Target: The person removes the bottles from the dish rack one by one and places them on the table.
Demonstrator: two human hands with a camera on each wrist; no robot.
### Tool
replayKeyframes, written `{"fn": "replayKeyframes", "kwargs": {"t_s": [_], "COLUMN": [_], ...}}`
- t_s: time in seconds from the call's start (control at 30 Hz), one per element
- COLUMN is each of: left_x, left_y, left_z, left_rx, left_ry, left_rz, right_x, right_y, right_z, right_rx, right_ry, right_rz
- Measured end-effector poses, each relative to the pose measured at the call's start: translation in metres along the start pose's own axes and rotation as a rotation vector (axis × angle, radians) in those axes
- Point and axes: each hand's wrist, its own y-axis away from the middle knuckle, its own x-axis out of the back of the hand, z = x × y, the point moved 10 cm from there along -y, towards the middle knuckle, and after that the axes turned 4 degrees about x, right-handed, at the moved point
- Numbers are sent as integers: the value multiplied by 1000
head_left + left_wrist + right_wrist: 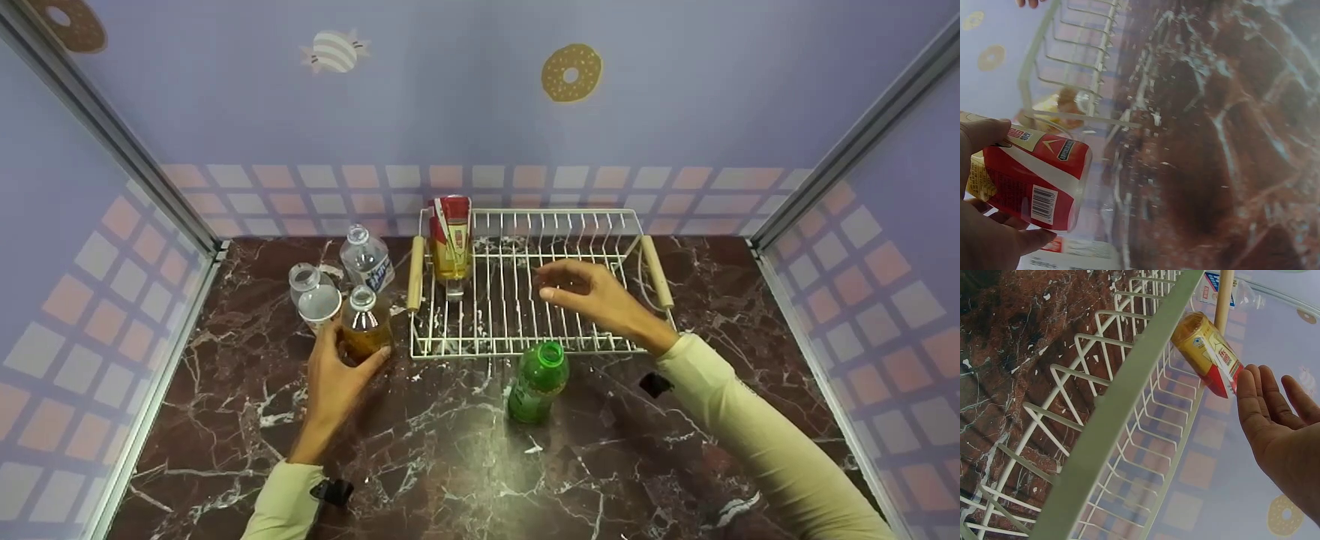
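My left hand curls its fingers and thumb round an upright clear plastic bottle with amber contents. Its red and yellow label with a barcode shows in the left wrist view. Over the white wire dish rack, my right hand hovers with loosely bent fingers and nothing in them. A similar red and yellow bottle stands neck down in the rack's left end; in the right wrist view that bottle lies beyond the fingertips of the right hand.
A green bottle stands in front of the rack. Left of it are a clear bottle with a blue label, a white-rimmed cup-like container and another clear bottle. The rack has wooden handles. Walls enclose the dark marbled table.
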Motion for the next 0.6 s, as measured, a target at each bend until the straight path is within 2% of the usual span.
{"fn": "replayKeyframes", "kwargs": {"t_s": [0.23,0.4,0.6], "left_x": [-7,-11,-10], "left_y": [-4,-8,-7], "left_z": [-19,-28,-35], "left_rx": [77,101,105], "left_ry": [33,46,89], "left_rz": [-14,-13,6], "right_x": [1,2,3], "right_y": [5,5,3], "right_z": [3,5,3], "right_rx": [-4,-2,11], "right_ry": [20,31,39], "right_rz": [5,3,-2]}}
